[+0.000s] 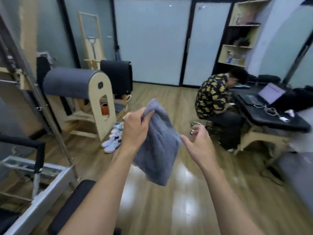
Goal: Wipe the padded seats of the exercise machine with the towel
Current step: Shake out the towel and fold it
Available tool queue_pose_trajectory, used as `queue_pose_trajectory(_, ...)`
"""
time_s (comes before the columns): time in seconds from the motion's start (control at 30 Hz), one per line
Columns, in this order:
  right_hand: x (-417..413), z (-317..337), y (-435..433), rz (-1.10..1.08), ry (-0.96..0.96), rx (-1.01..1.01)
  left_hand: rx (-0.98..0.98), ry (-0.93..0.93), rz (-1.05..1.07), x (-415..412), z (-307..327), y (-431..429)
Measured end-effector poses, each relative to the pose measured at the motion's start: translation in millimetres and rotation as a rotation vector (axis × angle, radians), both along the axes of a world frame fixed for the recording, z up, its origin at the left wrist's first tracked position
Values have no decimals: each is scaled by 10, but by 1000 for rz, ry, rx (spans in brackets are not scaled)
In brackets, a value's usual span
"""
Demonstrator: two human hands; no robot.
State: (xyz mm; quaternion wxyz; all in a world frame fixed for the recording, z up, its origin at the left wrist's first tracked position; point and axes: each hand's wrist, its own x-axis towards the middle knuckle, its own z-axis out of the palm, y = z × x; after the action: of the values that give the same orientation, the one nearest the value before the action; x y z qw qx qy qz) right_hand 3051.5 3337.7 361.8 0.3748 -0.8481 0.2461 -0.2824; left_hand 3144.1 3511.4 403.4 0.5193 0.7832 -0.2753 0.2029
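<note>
A grey towel (pixel 160 143) hangs in the air over the wooden floor, pinched at its top corner by my left hand (pixel 135 126). My right hand (pixel 199 141) hovers just right of the towel with fingers spread, holding nothing. An exercise machine with a metal frame (pixel 40 192) and a black padded part (pixel 71 206) fills the lower left. A wooden barrel unit with a grey padded top (pixel 67 82) stands at the left, and a black padded seat back (pixel 116 73) behind it.
A person in a patterned shirt (pixel 213 95) sits at the right beside a black padded table (pixel 274 114) with an open laptop (pixel 269 94). White shoes (pixel 112 141) lie on the floor by the barrel. Shelves (pixel 240 34) and frosted doors line the back wall.
</note>
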Motion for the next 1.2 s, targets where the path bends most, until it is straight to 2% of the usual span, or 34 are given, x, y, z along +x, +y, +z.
queue_pose_trajectory(0.03,-152,116,-161,19,-45,-59,63,-31,-92,-119,78,-251)
queue_pose_trajectory(0.1,-370,364,-396,208,-121,24,161,-69,-274,-362,198,-707)
queue_pose_trajectory(0.13,-441,470,-508,304,-103,109,183,-69,-357,-486,261,-884)
queue_pose_trajectory(0.2,-588,625,-719,378,-27,145,182,-87,-472,-688,411,-1150)
queue_pose_trajectory(0.27,-749,732,-855,322,-106,160,89,-107,-499,-789,536,-1327)
queue_pose_trajectory(0.33,-898,795,-988,217,-269,149,58,-6,-574,-714,509,-1431)
queue_pose_trajectory(0.4,-1029,809,-1068,194,-185,-37,279,125,-691,-660,342,-1486)
queue_pose_trajectory(0.43,-1071,780,-1121,177,-129,-108,329,147,-710,-641,253,-1516)
queue_pose_trajectory(0.53,-1163,782,-1232,99,-199,-32,171,107,-662,-625,239,-1677)
queue_pose_trajectory(0.63,-1195,727,-1296,15,-36,-122,411,30,-634,-677,234,-1815)
queue_pose_trajectory(0.77,-1276,1052,-1277,89,-166,16,160,-12,-690,-783,524,-1924)
queue_pose_trajectory(0.83,-1291,1216,-1281,70,-182,11,174,16,-742,-813,666,-1916)
queue_pose_trajectory(0.9,-1319,1352,-1380,-28,-267,68,340,163,-801,-692,598,-1859)
queue_pose_trajectory(0.93,-1357,1417,-1432,-77,-316,99,510,225,-820,-606,489,-1798)
queue_pose_trajectory(1.0,-1460,1539,-1548,-154,-419,137,826,237,-767,-439,214,-1694)
queue_pose_trajectory(1.03,-1513,1591,-1590,-190,-462,141,858,232,-711,-362,119,-1659)
queue_pose_trajectory(1.1,-1605,1629,-1666,-277,-505,135,686,252,-659,-239,89,-1629)
queue_pose_trajectory(1.2,-1747,1623,-1791,-387,-405,160,190,430,-670,-126,343,-1576)
